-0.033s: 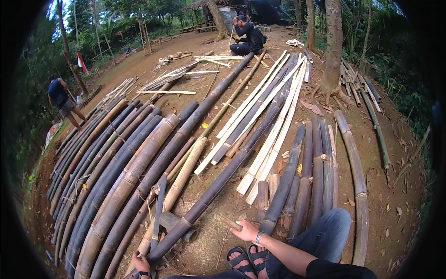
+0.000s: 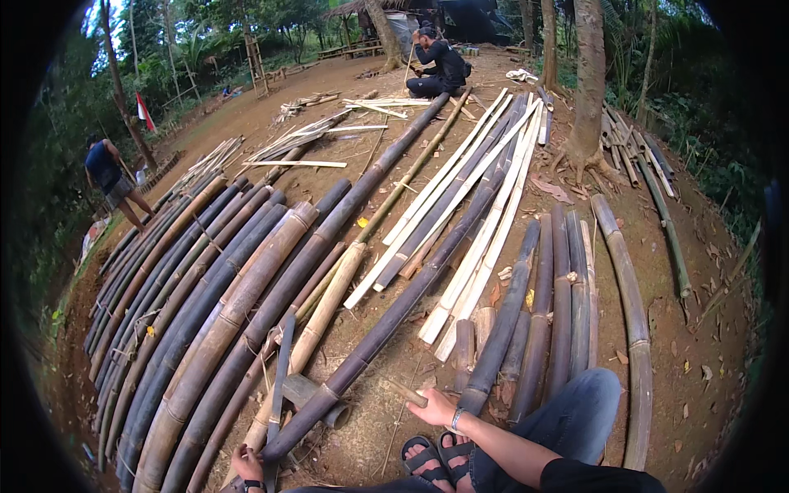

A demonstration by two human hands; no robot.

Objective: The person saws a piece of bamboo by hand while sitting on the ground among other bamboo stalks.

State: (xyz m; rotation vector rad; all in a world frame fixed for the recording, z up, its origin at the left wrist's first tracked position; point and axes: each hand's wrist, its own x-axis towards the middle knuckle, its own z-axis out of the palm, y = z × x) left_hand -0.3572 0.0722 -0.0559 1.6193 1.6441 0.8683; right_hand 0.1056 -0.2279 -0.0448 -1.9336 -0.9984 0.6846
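A long dark bamboo pole (image 2: 370, 345) runs from near my left side out to the far middle. Its near part crosses a short, thick bamboo piece (image 2: 306, 393) on the ground. At the pole's near end is my left hand (image 2: 247, 465), fingers curled against it. A flat dark strip (image 2: 283, 361) stands out just left of the pole. My right hand (image 2: 437, 408) is closed around a short tan stick (image 2: 404, 391), which points left toward the pole without touching it. My palm hides the stick's other end.
Many dark bamboo poles (image 2: 214, 304) lie stacked at left. Pale split strips (image 2: 493, 238) spread ahead; shorter poles (image 2: 561, 304) lie right, near my knee. One person (image 2: 444, 66) sits at the far end, another (image 2: 107, 172) stands far left. A tree trunk (image 2: 590, 82) rises at right.
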